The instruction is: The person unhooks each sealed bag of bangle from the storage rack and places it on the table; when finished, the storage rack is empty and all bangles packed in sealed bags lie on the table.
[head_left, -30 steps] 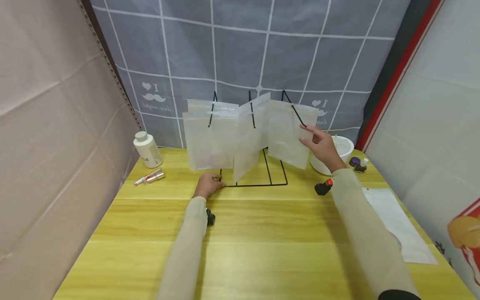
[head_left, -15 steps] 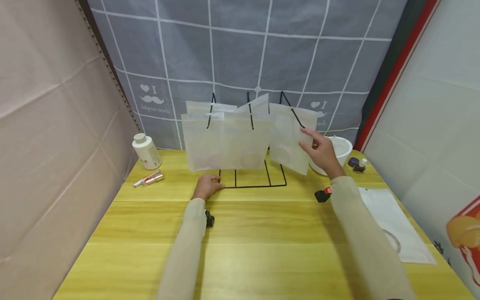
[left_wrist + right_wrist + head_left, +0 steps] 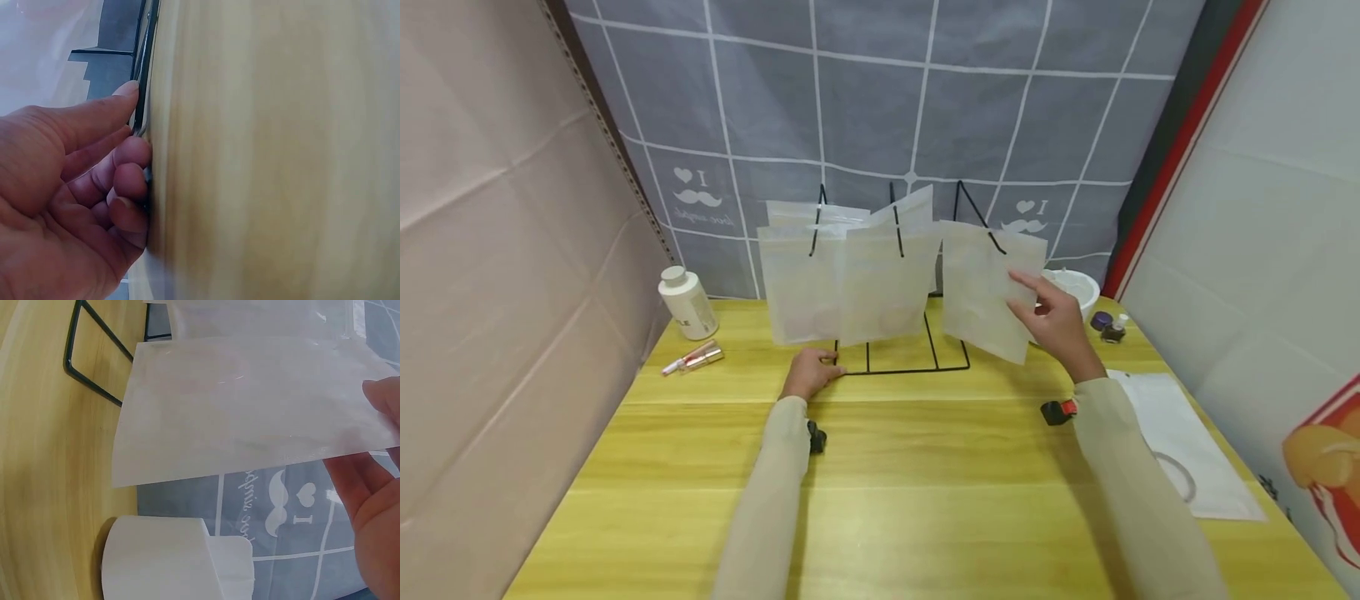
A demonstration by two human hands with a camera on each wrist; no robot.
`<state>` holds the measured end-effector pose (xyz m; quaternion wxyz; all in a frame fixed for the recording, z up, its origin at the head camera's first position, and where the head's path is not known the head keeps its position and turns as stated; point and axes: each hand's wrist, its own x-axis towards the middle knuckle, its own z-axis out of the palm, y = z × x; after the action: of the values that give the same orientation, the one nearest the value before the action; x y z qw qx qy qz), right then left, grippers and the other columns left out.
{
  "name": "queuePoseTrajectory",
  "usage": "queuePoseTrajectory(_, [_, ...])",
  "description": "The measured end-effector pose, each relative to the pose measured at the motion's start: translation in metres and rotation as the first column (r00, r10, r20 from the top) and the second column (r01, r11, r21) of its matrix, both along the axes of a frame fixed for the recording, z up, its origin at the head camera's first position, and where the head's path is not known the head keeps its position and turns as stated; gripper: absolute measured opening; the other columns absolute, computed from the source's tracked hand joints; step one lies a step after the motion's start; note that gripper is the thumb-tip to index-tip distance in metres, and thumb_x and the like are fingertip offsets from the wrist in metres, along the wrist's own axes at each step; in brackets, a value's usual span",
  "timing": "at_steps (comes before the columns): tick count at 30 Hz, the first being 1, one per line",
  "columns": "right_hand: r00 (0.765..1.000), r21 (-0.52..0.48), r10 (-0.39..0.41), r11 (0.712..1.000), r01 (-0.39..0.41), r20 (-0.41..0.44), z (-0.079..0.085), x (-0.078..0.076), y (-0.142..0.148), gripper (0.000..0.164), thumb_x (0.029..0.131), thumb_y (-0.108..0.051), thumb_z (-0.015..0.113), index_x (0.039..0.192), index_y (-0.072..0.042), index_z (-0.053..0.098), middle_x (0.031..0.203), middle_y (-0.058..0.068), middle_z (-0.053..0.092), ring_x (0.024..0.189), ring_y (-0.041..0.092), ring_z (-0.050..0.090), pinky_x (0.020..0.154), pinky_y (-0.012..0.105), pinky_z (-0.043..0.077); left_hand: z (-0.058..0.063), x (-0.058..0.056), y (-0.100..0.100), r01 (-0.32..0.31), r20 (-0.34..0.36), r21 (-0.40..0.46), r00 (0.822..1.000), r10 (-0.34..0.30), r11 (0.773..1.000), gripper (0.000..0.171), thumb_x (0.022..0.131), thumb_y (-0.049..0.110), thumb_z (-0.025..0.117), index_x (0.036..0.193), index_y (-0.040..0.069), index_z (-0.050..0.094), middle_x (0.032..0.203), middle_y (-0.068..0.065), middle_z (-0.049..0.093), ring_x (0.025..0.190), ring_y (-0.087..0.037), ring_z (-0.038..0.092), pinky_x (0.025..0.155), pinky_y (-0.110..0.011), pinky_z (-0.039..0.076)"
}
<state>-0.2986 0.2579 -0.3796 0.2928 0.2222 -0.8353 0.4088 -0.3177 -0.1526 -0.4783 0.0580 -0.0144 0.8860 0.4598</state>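
Note:
A black wire rack (image 3: pixel 897 372) stands on the table with frosted plastic bags hanging on its prongs. My left hand (image 3: pixel 810 372) pinches the front left corner of its base; the left wrist view shows the thumb (image 3: pixel 119 103) and curled fingers at the wire. My right hand (image 3: pixel 1058 323) holds the right edge of the rightmost plastic bag (image 3: pixel 981 283). In the right wrist view the thumb (image 3: pixel 384 397) lies on the near face and other fingers are behind the bag. That bag hangs on the right prong, angled outward. Other bags (image 3: pixel 887 287) hang overlapping on the left and middle prongs.
A white tub (image 3: pixel 1078 290) stands behind my right hand, with a purple lid (image 3: pixel 1101 321) and a small dark bottle (image 3: pixel 1113 330) beside it. At left are a white bottle (image 3: pixel 688 304) and lip gloss tubes (image 3: pixel 692 357). A white sheet (image 3: pixel 1195 467) lies at right.
My right hand has moved a little right and down, and the rightmost bag has swung outward with it. The middle bag has swung from edge-on to facing forward. The left hand keeps its place.

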Motion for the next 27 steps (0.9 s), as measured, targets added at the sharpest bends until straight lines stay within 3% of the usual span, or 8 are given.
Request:
queuePoseTrajectory(5, [0.998, 0.062, -0.038, 0.997, 0.041, -0.053, 0.005, 0.014, 0.004, 0.047, 0.09, -0.002, 0.075, 0.135, -0.011, 0.067, 0.131, 0.014, 0.067, 0.089, 0.006, 0.055, 0.072, 0.006, 0.043, 0.001, 0.001, 0.0, 0.001, 0.002, 0.007, 1.0, -0.001, 1.0, 0.042, 0.092, 0.016, 0.076, 0.132, 0.006, 0.068, 0.138, -0.018, 0.062, 0.057, -0.014, 0.057, 0.052, -0.026, 0.043])
queuePoseTrajectory(10, [0.988, 0.14, -0.075, 0.986, 0.094, -0.136, 0.012, 0.029, 0.008, 0.046, 0.085, 0.003, 0.077, 0.129, -0.006, 0.07, 0.124, 0.017, 0.07, 0.093, 0.018, 0.064, 0.073, 0.002, 0.041, 0.001, 0.002, -0.001, 0.001, 0.022, 0.03, 1.0, -0.002, 1.0, 0.042, 0.092, 0.015, 0.076, 0.133, 0.007, 0.068, 0.138, -0.017, 0.062, 0.052, -0.013, 0.051, 0.05, -0.027, 0.041])
queuePoseTrajectory(13, [0.978, 0.203, -0.091, 0.971, 0.129, -0.187, 0.017, 0.038, 0.009, 0.046, 0.083, 0.004, 0.079, 0.127, -0.007, 0.071, 0.121, 0.015, 0.071, 0.087, 0.022, 0.067, 0.071, 0.003, 0.04, 0.002, 0.004, -0.002, 0.009, 0.018, 0.04, 1.0, -0.01, 0.999, 0.043, 0.092, 0.015, 0.076, 0.133, 0.006, 0.067, 0.138, -0.018, 0.062, 0.051, -0.012, 0.05, 0.05, -0.027, 0.041])
queuePoseTrajectory(19, [0.938, 0.325, -0.078, 0.926, 0.194, -0.337, 0.032, 0.055, 0.012, 0.048, 0.077, 0.007, 0.082, 0.122, -0.009, 0.075, 0.105, 0.009, 0.075, 0.063, 0.018, 0.061, 0.058, 0.021, 0.041, 0.005, 0.006, -0.004, 0.005, 0.015, 0.04, 1.0, -0.005, 0.999, 0.043, 0.092, 0.014, 0.076, 0.133, 0.006, 0.067, 0.14, -0.017, 0.06, 0.056, -0.015, 0.053, 0.052, -0.028, 0.042])
queuePoseTrajectory(22, [0.924, 0.337, -0.039, 0.925, 0.178, -0.381, 0.042, 0.066, 0.012, 0.048, 0.074, 0.01, 0.081, 0.119, -0.008, 0.075, 0.103, 0.011, 0.075, 0.063, 0.016, 0.057, 0.059, 0.029, 0.04, 0.005, 0.007, -0.004, 0.001, 0.015, 0.035, 1.0, -0.001, 0.999, 0.042, 0.092, 0.015, 0.076, 0.132, 0.006, 0.068, 0.141, -0.017, 0.059, 0.056, -0.015, 0.053, 0.053, -0.028, 0.042])
queuePoseTrajectory(24, [0.927, 0.336, -0.008, 0.931, 0.144, -0.376, 0.047, 0.076, 0.015, 0.044, 0.076, 0.008, 0.081, 0.117, -0.007, 0.076, 0.106, 0.012, 0.075, 0.065, 0.013, 0.055, 0.062, 0.027, 0.041, 0.004, 0.006, -0.004, 0.003, 0.014, 0.027, 1.0, -0.004, 1.0, 0.042, 0.092, 0.015, 0.076, 0.132, 0.007, 0.068, 0.141, -0.018, 0.059, 0.056, -0.014, 0.053, 0.053, -0.028, 0.043])
queuePoseTrajectory(27, [0.941, 0.288, 0.086, 0.957, 0.013, -0.328, 0.052, 0.091, 0.025, 0.028, 0.086, -0.005, 0.079, 0.114, -0.003, 0.077, 0.102, 0.01, 0.075, 0.067, 0.006, 0.05, 0.065, 0.021, 0.039, 0.003, 0.006, -0.003, 0.01, 0.021, 0.018, 1.0, -0.01, 1.0, 0.042, 0.092, 0.016, 0.076, 0.132, 0.007, 0.068, 0.141, -0.018, 0.059, 0.056, -0.014, 0.053, 0.054, -0.028, 0.043])
